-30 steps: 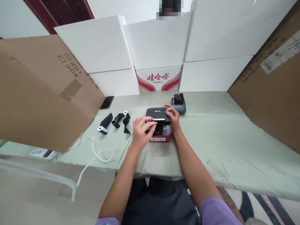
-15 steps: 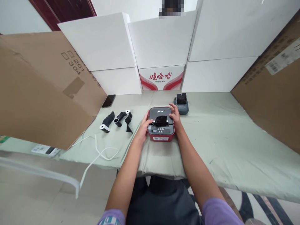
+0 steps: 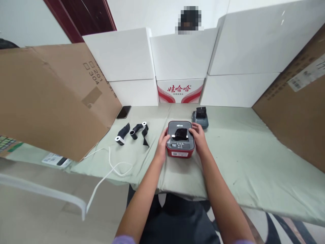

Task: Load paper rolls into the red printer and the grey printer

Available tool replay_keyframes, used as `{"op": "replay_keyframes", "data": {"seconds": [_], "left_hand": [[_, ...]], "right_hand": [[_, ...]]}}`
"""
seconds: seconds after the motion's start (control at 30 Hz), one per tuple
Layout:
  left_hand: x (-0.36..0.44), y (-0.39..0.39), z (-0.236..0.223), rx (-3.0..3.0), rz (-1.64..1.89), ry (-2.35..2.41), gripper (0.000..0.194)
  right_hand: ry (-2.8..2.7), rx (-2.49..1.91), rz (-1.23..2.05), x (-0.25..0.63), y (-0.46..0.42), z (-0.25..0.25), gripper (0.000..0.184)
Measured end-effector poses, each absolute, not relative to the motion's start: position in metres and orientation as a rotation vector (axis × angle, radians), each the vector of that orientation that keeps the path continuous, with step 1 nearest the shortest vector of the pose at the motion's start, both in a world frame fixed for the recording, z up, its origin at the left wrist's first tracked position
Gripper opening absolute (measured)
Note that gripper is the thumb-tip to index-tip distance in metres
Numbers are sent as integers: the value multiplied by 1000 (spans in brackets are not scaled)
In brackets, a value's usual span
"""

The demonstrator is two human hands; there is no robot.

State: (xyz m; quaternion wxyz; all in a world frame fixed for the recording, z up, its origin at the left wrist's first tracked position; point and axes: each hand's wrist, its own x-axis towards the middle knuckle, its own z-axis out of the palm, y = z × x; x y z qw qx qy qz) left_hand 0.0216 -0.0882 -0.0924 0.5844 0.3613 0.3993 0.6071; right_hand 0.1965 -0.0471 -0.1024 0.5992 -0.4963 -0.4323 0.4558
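Note:
A red printer with a dark grey top stands on the cloth-covered table, a black strip of paper poking out of its slot. My left hand grips its left side, the thumb on the top edge. From the right, my right hand holds it the same way, the thumb resting on the lid near the slot. Some fingers are hidden behind the printer's sides. Just beyond my right hand sits a smaller blue-grey printer, also with black paper sticking out.
Black paper rolls with loose tails lie left of the printer. Behind them is a phone. A white cable hangs over the front edge. Cardboard and white boxes wall the table; a person's head shows behind.
The view has tilted up and turned left. My thumbs have shifted on the lid, and the dark seam beside the slot, visible before, no longer shows. Both hands still hold the printer.

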Motion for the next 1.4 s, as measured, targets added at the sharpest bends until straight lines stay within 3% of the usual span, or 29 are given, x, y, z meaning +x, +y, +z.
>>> {"op": "replay_keyframes", "data": {"seconds": [0.1,0.23,0.3,0.53,0.77,1.03,1.23,1.33,1.4], "left_hand": [[18,-115,-96,1005,1357,882,73],[17,-144,-93,1292,1166,780,121],[26,-147,-88,1431,1117,814,129],[120,-93,-62,1859,1088,795,129],[221,-23,-66,1976,1117,966,120],[239,14,-107,1981,1163,971,116],[235,12,-104,1983,1042,970,115],[214,2,-97,2060,962,1004,93],[188,-9,-97,2157,939,1054,66]], "right_hand": [[-1092,-1139,1104,191,-90,-101,64],[-1310,-1080,1015,193,-137,-102,101],[-1399,-1078,938,207,-149,-98,111],[-1543,-1217,510,319,-134,-71,121],[-1363,-1380,454,414,-65,-74,114],[-1400,-1359,500,424,-27,-99,114],[-1419,-1407,467,414,-38,-98,103],[-1356,-1483,168,393,-57,-81,94],[-1348,-1404,-35,367,-69,-69,70]]}}
